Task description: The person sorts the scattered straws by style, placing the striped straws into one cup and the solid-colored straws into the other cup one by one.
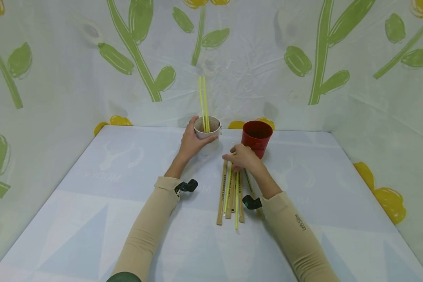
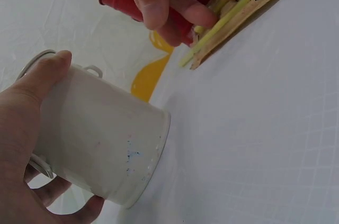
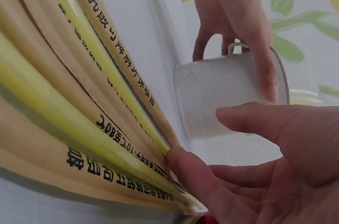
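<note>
My left hand (image 1: 193, 141) grips a small white metal bucket (image 2: 106, 134) around its side, thumb and fingers spread on either side of it. Two yellow straws (image 1: 205, 102) stand upright in that bucket. On the table lies a bundle of straws: brown paper-wrapped ones (image 1: 221, 199) with dark print, and bare yellow ones (image 1: 236, 207). My right hand (image 1: 246, 158) is over their far ends. A fingertip touches the end of one yellow straw (image 3: 108, 68), while the thumb stands apart from the fingers.
A red bucket (image 1: 256, 137) stands just beyond my right hand, to the right of the white one. The white table (image 1: 91, 219) has a pale blue pattern. Behind it hangs a curtain (image 1: 250, 70) with green leaves and yellow flowers.
</note>
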`<state>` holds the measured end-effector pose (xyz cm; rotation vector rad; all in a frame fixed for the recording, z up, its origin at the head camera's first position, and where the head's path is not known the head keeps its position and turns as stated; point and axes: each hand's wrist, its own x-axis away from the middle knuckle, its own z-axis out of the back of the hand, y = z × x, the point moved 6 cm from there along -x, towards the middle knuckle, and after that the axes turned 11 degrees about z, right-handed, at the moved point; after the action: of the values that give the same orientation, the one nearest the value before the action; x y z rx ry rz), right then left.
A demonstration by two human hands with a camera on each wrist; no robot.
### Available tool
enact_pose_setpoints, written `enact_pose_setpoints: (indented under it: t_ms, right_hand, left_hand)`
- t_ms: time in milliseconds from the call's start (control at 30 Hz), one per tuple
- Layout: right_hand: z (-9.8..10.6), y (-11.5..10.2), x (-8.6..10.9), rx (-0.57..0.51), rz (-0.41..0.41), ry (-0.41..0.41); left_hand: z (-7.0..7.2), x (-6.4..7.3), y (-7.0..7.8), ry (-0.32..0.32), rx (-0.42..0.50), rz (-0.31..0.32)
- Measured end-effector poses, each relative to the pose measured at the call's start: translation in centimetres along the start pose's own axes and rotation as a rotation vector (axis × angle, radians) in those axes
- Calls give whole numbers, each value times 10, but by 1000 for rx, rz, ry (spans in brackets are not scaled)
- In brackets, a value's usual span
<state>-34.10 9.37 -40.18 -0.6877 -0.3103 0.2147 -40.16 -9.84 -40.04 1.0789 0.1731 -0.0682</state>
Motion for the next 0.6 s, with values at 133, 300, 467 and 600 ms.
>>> enact_pose_setpoints:
  t_ms: [133,300,467,600]
  right_hand:
    - [-3,-1,1,5,2,1]
    - [-10,-2,1,5,3,-5]
    - [-14,-2,-1,18,-15,23]
    - [-16,-3,-2,62,-34,24]
  left_hand:
    - [0,0,-1,-1,-1,-1]
    - [0,1,-2,6,3,-6]
    - [1,0,-1,13,9,-13]
    - [0,-1,0,17,2,-20]
